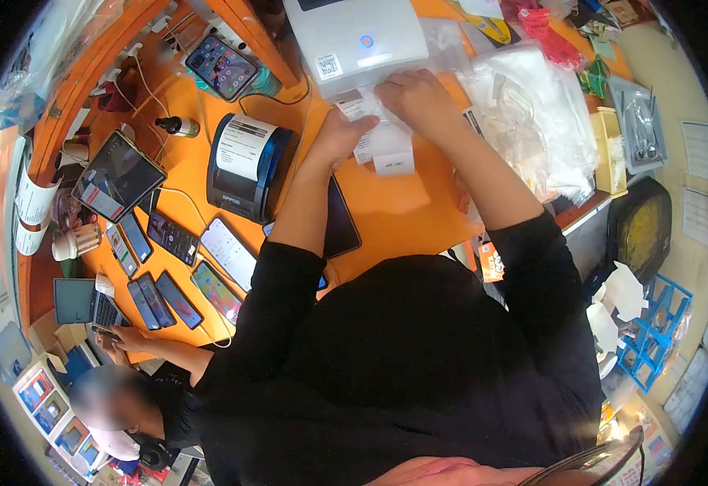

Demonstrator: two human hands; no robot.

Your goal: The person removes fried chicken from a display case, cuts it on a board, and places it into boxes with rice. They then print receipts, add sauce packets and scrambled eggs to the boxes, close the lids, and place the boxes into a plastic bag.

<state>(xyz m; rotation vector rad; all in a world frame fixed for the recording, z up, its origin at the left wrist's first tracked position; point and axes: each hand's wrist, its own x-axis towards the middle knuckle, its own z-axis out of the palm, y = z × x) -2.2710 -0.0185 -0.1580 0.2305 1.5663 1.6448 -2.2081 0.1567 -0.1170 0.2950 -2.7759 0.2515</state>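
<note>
A white label printer (pixel 398 36) with a glowing button stands at the top of the view. Printed paper labels (pixel 394 164) lie in front of it, below its front edge. My left hand (pixel 340 139) is closed on the labels from the left, its thumb across the paper. Close against the printer's front, my right hand (pixel 419 101) has its fingers bent down over the upper part of the labels, and its fingertips are partly hidden. The black-and-blue receipt printer (pixel 250 166) to the left carries a printed label roll.
Several phones (pixel 228 253) and a tablet (pixel 119 176) lie on the orange table (pixel 407 223). Clear plastic bags (pixel 524 113) pile up at right. Another phone (pixel 222 66) rests by the wooden post. A co-worker's hand (pixel 123 340) is near a small laptop (pixel 104 312).
</note>
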